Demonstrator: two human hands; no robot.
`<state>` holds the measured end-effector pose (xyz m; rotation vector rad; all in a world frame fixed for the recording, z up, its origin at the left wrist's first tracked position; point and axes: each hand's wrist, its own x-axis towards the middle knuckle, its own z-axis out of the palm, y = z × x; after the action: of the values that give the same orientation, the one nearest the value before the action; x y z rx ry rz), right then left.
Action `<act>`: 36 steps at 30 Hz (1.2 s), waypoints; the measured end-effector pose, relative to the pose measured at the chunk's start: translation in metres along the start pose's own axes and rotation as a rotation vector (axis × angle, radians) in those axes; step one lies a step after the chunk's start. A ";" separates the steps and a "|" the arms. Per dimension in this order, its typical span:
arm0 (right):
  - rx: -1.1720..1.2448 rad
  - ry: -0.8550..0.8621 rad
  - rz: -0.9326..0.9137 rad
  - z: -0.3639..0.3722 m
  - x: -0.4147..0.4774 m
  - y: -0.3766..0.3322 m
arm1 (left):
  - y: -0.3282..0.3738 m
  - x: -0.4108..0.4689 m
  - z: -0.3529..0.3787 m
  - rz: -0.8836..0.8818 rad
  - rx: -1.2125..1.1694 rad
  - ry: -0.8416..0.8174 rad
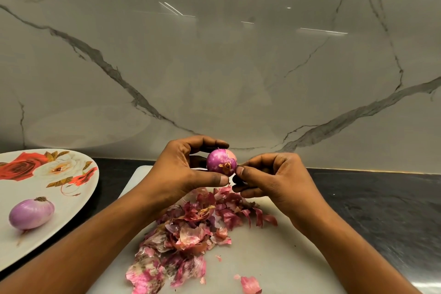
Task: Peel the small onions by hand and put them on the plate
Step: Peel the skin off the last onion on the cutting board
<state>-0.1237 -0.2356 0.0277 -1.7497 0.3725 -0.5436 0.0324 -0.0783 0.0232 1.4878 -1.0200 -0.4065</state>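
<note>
My left hand grips a small purple onion between thumb and curled fingers, held above the white cutting board. A patch of pale skin still clings to its upper right side. My right hand pinches at the onion's root end with thumb and fingertips. A peeled onion lies on the white plate with red and white roses at the left.
A heap of pink and red onion skins covers the middle of the board, with loose pieces near its front edge. The board lies on a dark counter against a marble wall. The plate overlaps the counter's left side.
</note>
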 end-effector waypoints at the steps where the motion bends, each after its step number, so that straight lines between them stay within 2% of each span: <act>1: -0.005 0.003 -0.004 0.001 0.000 0.000 | 0.000 0.000 0.000 -0.003 -0.011 -0.001; 12: -0.034 0.032 -0.003 -0.001 0.001 0.000 | 0.002 0.002 -0.001 -0.067 -0.232 -0.001; 19: 0.202 -0.095 0.072 -0.001 -0.002 -0.005 | 0.002 0.001 -0.002 -0.090 -0.194 -0.024; 36: 0.062 -0.048 0.006 0.000 -0.001 -0.001 | 0.007 -0.001 -0.003 -0.158 -0.222 -0.066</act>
<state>-0.1246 -0.2347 0.0284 -1.6987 0.3233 -0.5028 0.0312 -0.0751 0.0303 1.3652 -0.8811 -0.6639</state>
